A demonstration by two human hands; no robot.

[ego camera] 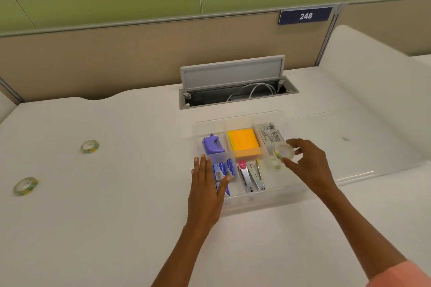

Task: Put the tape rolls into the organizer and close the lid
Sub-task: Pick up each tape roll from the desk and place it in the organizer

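A clear plastic organizer (263, 200) with several compartments stands open on the white desk. My right hand (307, 160) holds a clear tape roll (283, 151) over the organizer's right-hand compartment, above another roll (274, 163) lying inside. My left hand (207, 184) lies flat with fingers spread on the organizer's left edge. Two more tape rolls lie far to the left on the desk: one further back (89, 146) and one nearer the front (25, 186). The clear lid (349, 146) lies flat to the right of the organizer.
The organizer holds a purple tool (212, 144), orange sticky notes (245, 143), blue staple boxes (224, 170) and staplers (253, 177). Behind it a grey cable hatch (233, 74) stands open in the desk. A partition wall runs along the back.
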